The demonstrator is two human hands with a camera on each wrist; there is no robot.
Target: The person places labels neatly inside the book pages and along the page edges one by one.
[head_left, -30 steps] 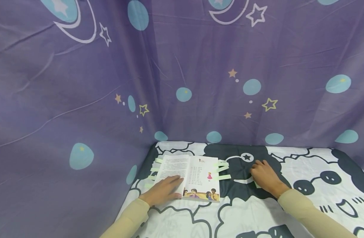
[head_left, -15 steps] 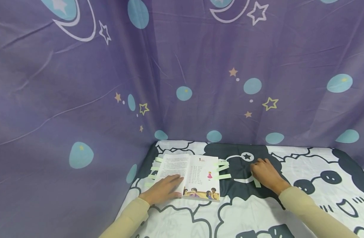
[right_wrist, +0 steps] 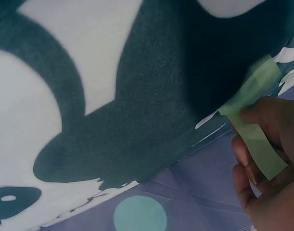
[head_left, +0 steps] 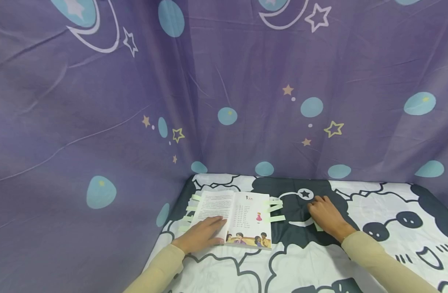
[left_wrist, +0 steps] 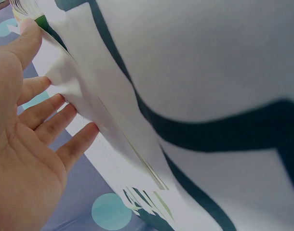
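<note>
An open book [head_left: 251, 209] lies on the cloth, printed text on both pages and cartoon people along the bottom of the right page. Across the lower left page rests my left hand [head_left: 203, 235], its fingers spread and lightly bent at the paper in the left wrist view. To the right of the book, over the dark part of the cloth, my right hand [head_left: 327, 217] pinches a pale green sticky strip [right_wrist: 255, 144] between thumb and fingers. Another stretch of pale green [right_wrist: 260, 84] extends beyond the thumb. In the head view the hand hides most of the strip.
Several pale green tabs [head_left: 277, 218] stick out from the book's right edge, and more tabs [head_left: 188, 218] from its left. A black and white cartoon cloth [head_left: 304, 268] covers the surface. Purple curtains [head_left: 246, 142] with stars and moons hang behind and at the left.
The green strip below my right hand came further into view half a second ago and is now mostly behind the hand again. My left hand has stayed on the page.
</note>
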